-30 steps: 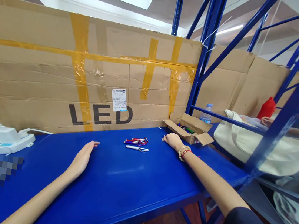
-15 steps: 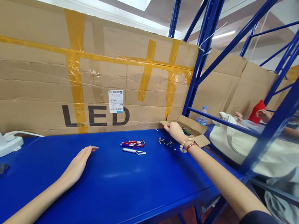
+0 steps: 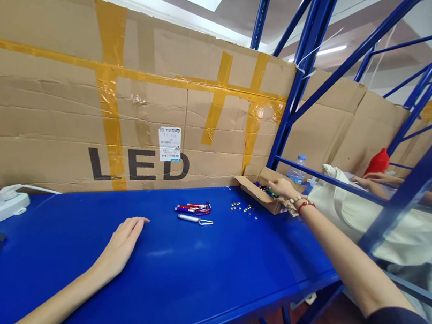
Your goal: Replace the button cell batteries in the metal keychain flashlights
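Note:
My left hand [image 3: 125, 243] rests on the blue tabletop [image 3: 166, 279], its fingers stretched out and holding nothing. To its right lie several slim penlight-like tubes with carabiner clips: red and purple ones [image 3: 193, 208] bunched together and a silver one [image 3: 188, 218] in front of them. My right hand [image 3: 284, 187], with a beaded bracelet at the wrist, is over an open cardboard box [image 3: 254, 190]. Its fingers reach out above the dark and green items inside; nothing shows in them, though the fingertips are partly hidden. Several small round silvery pieces [image 3: 241, 208] lie scattered before the box.
A cardboard wall [image 3: 46, 104] runs along the back. A white power strip [image 3: 10, 204] lies at the left. Blue rack posts [image 3: 282, 139] rise at the right, with a water bottle [image 3: 298, 166] behind. Beyond are a white bag [image 3: 340, 202], a red bottle [image 3: 378, 162] and another person's arms.
My right hand has moved from the box's left flap to the right, over its opening. My left hand stays on the table. The view has shifted slightly.

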Tool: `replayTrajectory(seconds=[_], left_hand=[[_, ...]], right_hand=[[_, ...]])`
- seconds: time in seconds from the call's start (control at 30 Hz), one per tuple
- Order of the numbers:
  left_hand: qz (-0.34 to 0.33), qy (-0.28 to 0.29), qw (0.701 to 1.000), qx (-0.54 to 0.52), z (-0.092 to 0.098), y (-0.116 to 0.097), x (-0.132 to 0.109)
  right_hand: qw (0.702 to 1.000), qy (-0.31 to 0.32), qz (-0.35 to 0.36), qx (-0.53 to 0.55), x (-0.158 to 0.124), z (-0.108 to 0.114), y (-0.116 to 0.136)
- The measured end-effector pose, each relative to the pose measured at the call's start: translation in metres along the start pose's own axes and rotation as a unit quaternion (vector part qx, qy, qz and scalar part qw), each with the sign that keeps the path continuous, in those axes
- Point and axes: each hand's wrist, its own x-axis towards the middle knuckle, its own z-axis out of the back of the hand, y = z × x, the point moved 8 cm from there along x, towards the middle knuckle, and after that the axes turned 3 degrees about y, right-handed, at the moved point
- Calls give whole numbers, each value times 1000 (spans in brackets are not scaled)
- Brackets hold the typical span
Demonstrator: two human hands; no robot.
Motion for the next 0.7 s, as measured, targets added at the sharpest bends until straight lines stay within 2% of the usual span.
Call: replayTrajectory(seconds=[0.1, 0.2, 0.33, 0.53, 0.7], left_hand=[[11, -8, 1000, -7, 2, 0, 0], [12, -12, 1000, -5, 2, 1, 0], [17, -14, 1000, -2, 3, 4, 0], [33, -13, 999, -1, 7, 3, 0], [20, -18, 1000, 3, 8, 4, 0]], right_hand=[[998, 6, 57, 8, -19, -7, 18], [994, 45, 104, 3, -47, -28, 39], [992, 88, 90, -32, -71, -60, 53], [992, 105, 25, -66, -63, -79, 64], [991, 113, 21, -72, -54, -82, 77]])
